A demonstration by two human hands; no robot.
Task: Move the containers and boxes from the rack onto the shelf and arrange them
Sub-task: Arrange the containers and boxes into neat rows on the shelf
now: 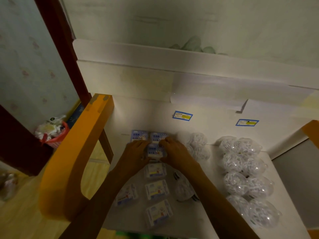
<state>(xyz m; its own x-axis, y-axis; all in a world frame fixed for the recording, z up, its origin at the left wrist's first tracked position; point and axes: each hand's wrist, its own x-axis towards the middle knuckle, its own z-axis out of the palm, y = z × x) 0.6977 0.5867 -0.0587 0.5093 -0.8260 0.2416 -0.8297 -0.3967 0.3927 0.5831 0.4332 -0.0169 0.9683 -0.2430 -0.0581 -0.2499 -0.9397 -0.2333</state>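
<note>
A small clear box with a blue-and-white label (155, 151) lies on the white shelf (224, 131). My left hand (136, 150) grips its left side and my right hand (172, 150) grips its right side. Two more such boxes (139, 135) stand just behind it by the back wall. Several others (156, 188) lie in a line toward me, with one (126, 194) off to the left. Clear round containers of white pieces (240, 182) fill the shelf's right side, and a few more (198, 140) sit beside my right hand.
An orange wooden frame (69, 157) borders the shelf on the left, with a second orange piece (312, 130) at the right edge. Two blue-and-yellow price tags (182, 115) are stuck on the shelf. A red basket of wrapped items (53, 131) sits lower left.
</note>
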